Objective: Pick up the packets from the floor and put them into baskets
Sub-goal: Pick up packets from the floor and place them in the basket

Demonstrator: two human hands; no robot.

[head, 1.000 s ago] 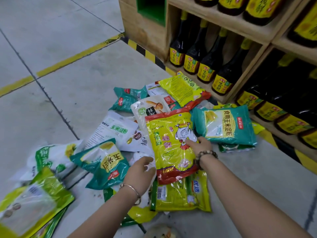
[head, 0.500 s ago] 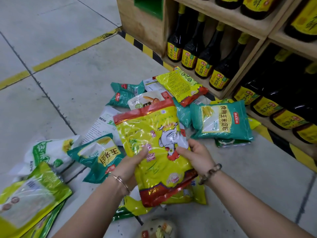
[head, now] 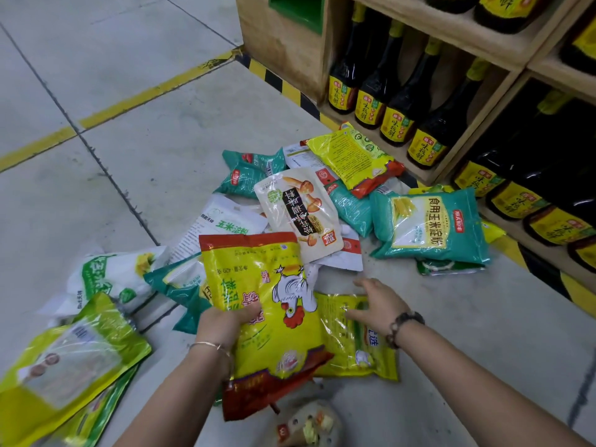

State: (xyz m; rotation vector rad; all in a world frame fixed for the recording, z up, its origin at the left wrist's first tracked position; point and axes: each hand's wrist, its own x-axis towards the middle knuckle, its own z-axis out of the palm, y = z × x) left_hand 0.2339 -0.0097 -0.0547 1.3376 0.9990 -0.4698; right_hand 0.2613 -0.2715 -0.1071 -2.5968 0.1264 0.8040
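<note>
Forearms come in from the bottom edge of the head view over a grey tiled floor (head: 135, 150). The left hand (head: 225, 321), a thin metal bangle (head: 209, 345) at its wrist, curls fingers and thumb round the near edge of a glossy yellow plastic packet with red ends and a printed chicken (head: 277, 317), holding it tilted above the pile, well apart from the wooden shelf unit (head: 283, 43). The right hand (head: 377, 304), with a dark bead bracelet (head: 400, 324), is spread and relaxed, holding nothing, over a yellow-green packet (head: 358, 340) lying flat on the floor; whether it touches it I cannot tell.

The shelf's open compartments hold rows of upright dark bottles with yellow labels (head: 403, 104). Just before the shelf lie another yellow packet (head: 351, 156), a teal bag of starch (head: 429, 227) and a white pouch printed with mushrooms (head: 300, 211). Farthest from the shelf lie a white-and-green bag (head: 103, 279) and a lime-green pouch (head: 71, 359).
</note>
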